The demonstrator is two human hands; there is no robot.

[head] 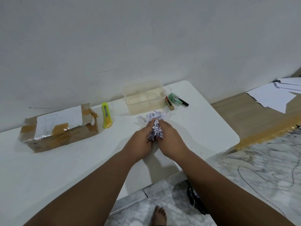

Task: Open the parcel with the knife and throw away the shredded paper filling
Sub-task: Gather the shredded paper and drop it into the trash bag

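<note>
A heap of white shredded paper (156, 126) lies on the white table (48, 168), just in front of a clear plastic box (144, 97). My left hand (141, 141) and my right hand (171, 141) press together around the near part of the heap, palms facing each other, with shreds bunched between the fingers. More shreds spread loose beyond my fingertips. The cardboard parcel (61, 128), taped and with foil lining showing at its edge, lies at the left. A yellow-green utility knife (106, 115) rests on the table between the parcel and the box.
A small brown box (169, 104) and a green item with a black tip (176, 99) sit right of the clear box. White sheets (276, 97) lie on the floor at far right. A black bag (195, 199) sits below the table's front edge, near a bare foot (160, 215).
</note>
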